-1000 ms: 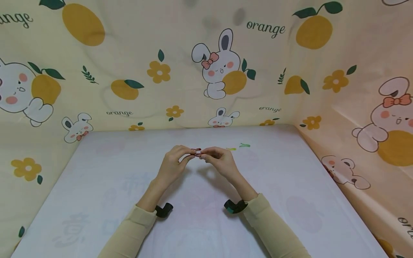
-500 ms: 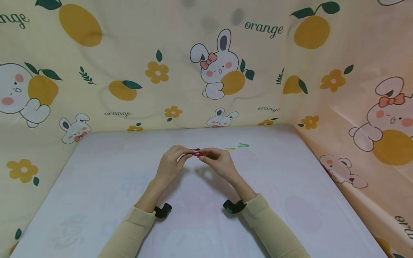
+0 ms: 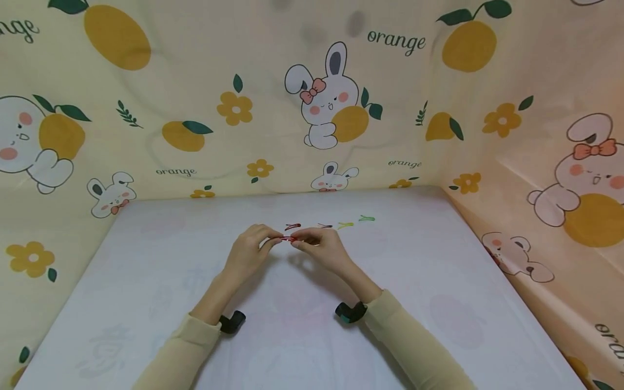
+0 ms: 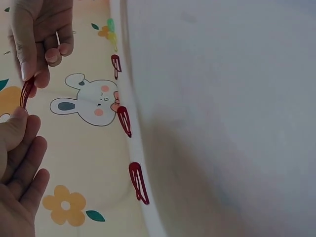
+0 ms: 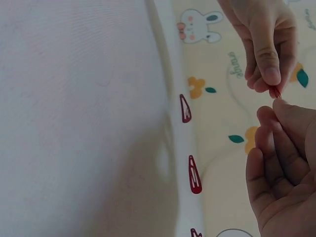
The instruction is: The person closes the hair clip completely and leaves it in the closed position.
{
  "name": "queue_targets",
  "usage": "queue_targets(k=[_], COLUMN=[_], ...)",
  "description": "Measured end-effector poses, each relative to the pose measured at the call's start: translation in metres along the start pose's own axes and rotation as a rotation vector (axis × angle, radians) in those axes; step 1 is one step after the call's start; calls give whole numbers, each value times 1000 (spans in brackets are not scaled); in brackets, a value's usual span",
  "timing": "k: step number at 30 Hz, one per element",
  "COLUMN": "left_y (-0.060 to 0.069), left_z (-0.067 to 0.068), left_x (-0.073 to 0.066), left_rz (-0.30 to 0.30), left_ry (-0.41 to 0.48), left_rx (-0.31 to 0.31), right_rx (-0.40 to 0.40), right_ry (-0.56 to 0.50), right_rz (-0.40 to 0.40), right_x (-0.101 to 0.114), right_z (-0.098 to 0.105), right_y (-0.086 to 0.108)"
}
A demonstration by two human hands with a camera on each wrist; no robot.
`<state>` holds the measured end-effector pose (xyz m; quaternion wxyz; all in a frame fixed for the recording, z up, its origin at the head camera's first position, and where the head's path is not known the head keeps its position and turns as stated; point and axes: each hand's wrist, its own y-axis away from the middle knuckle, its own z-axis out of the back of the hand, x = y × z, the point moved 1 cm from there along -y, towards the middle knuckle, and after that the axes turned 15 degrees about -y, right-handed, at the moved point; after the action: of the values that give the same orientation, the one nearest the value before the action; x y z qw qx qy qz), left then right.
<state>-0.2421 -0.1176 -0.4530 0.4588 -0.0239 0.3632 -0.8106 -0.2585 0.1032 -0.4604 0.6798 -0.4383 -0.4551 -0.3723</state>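
Between my two hands, a red snap hair clip (image 3: 288, 238) is held up in the air. My left hand (image 3: 248, 250) pinches its left end, and the right hand (image 3: 324, 248) pinches the other end between thumb and fingers. The left wrist view shows the held clip (image 4: 26, 94) edge-on, the fingertips covering both ends. Just beyond the hands, a red clip (image 3: 293, 226) and a darker red clip (image 3: 324, 226) lie on the table, the latter partly covered by the right hand. From the left wrist, three red clips (image 4: 124, 121) appear in a row.
Farther right in the row lie a yellow clip (image 3: 345, 225) and a green clip (image 3: 366, 218). The white table (image 3: 292, 336) reaches back to a cloth wall (image 3: 273, 65) printed with rabbits and oranges; another cloth side stands at the right.
Both hands have shifted slightly left and nearer to me, carrying the pinched red clip along. The darker red clip beyond the right hand has come into sight.
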Motion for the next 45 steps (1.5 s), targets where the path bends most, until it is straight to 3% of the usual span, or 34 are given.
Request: queue_targets(k=[10,19,31,39,45], left_y=[9,17,19,20,22], left_z=[7,12,23,32,35], left_x=[13,26,45,57,70], left_rz=[18,37,54,23,94], left_ry=[-51,-107,-207,-218,-155], left_rx=[102,177,326,359,442], right_rx=[119,195,284,311,316], right_ry=[107,190,246,246,271], right_rz=[59,72,68,28,26], right_x=[-8,-11,-13,-15,-16], right_z=[-11,-26,-47,-62,-72], right_y=[-10,-20,-33,-40,-46])
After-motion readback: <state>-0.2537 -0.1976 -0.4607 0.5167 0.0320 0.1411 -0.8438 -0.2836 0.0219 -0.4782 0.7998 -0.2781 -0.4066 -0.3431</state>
